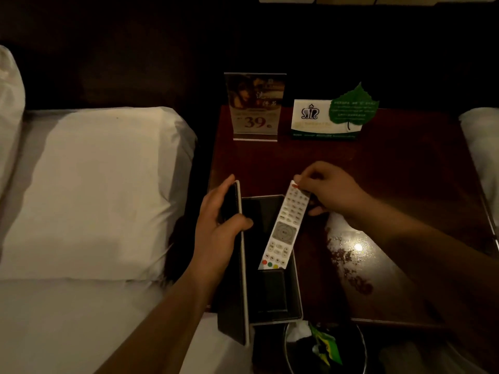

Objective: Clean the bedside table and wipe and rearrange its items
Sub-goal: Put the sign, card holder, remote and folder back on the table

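Beside the bed's pillow (94, 184), the left hand (218, 220) grips the left wall of a dark open box (245, 287) at the counter's (405, 184) left front, thumb inside and the other fingers curled outside. The white remote (285, 228) slants from the box's near end up and away to the right, its lower end seemingly resting inside, though dim light hides the contact. The right hand (332, 190), the nearer one, pinches its far tip between thumb and fingers (299, 178); the price stand (255, 106) and leaf card (326, 120) stand well behind, out of the way.

Remote (283, 225) in right hand (330, 191), end in box (270, 292)
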Demonstrator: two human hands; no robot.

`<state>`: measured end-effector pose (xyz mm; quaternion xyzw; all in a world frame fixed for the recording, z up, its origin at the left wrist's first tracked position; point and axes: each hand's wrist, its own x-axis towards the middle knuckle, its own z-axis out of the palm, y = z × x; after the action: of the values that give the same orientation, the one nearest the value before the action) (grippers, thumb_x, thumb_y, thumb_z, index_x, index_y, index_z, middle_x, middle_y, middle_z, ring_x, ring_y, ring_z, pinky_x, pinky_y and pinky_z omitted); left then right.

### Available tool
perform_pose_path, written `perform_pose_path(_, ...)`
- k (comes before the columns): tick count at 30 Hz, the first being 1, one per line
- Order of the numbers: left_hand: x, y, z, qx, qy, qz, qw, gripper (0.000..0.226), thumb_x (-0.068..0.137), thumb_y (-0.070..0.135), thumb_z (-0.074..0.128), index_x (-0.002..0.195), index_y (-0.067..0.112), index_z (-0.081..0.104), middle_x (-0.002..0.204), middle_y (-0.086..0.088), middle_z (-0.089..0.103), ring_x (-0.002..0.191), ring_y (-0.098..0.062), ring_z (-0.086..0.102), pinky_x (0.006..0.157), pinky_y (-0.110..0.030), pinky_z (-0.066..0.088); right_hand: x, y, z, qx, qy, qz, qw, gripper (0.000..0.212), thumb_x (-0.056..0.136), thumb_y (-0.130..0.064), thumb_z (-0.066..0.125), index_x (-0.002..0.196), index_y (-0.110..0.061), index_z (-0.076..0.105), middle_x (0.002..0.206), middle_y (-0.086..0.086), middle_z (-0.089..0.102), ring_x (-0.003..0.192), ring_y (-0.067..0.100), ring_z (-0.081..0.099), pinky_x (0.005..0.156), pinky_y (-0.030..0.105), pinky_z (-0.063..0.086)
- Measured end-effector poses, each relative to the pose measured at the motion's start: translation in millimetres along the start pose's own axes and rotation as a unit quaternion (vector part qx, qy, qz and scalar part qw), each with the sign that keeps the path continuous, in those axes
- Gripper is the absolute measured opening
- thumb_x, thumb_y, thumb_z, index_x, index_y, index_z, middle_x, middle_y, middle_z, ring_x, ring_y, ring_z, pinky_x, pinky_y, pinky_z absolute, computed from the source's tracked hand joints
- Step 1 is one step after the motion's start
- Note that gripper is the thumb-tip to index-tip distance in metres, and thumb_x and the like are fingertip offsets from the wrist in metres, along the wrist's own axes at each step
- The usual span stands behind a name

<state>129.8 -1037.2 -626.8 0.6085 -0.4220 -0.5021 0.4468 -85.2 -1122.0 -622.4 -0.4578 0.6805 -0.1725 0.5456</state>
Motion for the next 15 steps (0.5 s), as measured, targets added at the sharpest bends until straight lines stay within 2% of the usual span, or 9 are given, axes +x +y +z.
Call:
perform_pose_path(3,0.5,-0.7,-0.8,0.0,0.002,0.0,1.0,0.077,0.064,0.018,0.064,0.137,0.043,0.055,0.138,0.019,0.051,0.114,0.017,0.052,0.082,-0.003,0.047,4.1,-13.9,14.1,0.082,-0.047,-0.014,0.995,0.012,0.095,-0.02,0.058,0.1,-0.01,0.063,0.105,0.014,0.067,0.089,0.027,0.069,0.075,0.042,0.06)
perform_pose_path(6,0.6,-1.0,-0.8,0.009,0.002,0.0,1.0,0.078,0.064,0.02,0.064,0.138,0.043,0.054,0.138,0.022,0.049,0.113,0.021,0.049,0.081,-0.001,0.045,10.3,-27.9,25.3,0.042,-0.05,-0.067,0.996,0.011,0.094,-0.011,0.058,0.098,-0.009,0.068,0.098,0.011,0.07,0.091,0.025,0.07,0.077,0.041,0.061)
perform_pose_path(9,0.4,-2.1,-1.1,0.015,-0.002,-0.004,1.0,0.078,0.063,0.024,0.066,0.137,0.045,0.055,0.136,0.023,0.049,0.113,0.022,0.049,0.081,-0.001,0.044,13.0,-38.4,33.1,0.004,-0.077,-0.095,0.992,0.014,0.093,-0.018,0.061,0.099,-0.01,0.071,0.095,0.007,0.073,0.089,0.018,0.071,0.071,0.03,0.062)
perform_pose_path(11,-0.1,-3.0,-0.8,0.027,-0.002,-0.008,1.0,0.078,0.062,0.025,0.068,0.136,0.048,0.054,0.139,0.022,0.048,0.119,0.017,0.048,0.09,-0.01,0.048,13.2,-38.7,37.1,-0.028,-0.099,-0.096,0.99,0.015,0.093,-0.019,0.062,0.101,-0.011,0.071,0.095,0.006,0.072,0.088,0.016,0.07,0.068,0.027,0.061)
perform_pose_path(13,-1.6,-2.8,0.6,0.054,-0.004,-0.016,0.998,0.079,0.062,0.03,0.072,0.135,0.052,0.052,0.146,0.017,0.044,0.132,0.005,0.042,0.108,-0.03,0.044,12.4,-36.2,41.3,-0.051,-0.116,-0.092,0.988,0.016,0.093,-0.017,0.062,0.105,-0.01,0.07,0.097,0.005,0.071,0.09,0.017,0.07,0.072,0.03,0.061)
perform_pose_path(15,-2.4,-2.3,2.5,0.07,-0.005,-0.018,0.997,0.082,0.058,0.037,0.073,0.136,0.051,0.052,0.148,0.015,0.043,0.136,-0.002,0.04,0.113,-0.043,0.039,11.6,-34.4,45.4,-0.055,-0.113,-0.097,0.987,0.016,0.091,-0.018,0.064,0.104,-0.01,0.07,0.098,0.006,0.071,0.092,0.018,0.069,0.075,0.035,0.061)
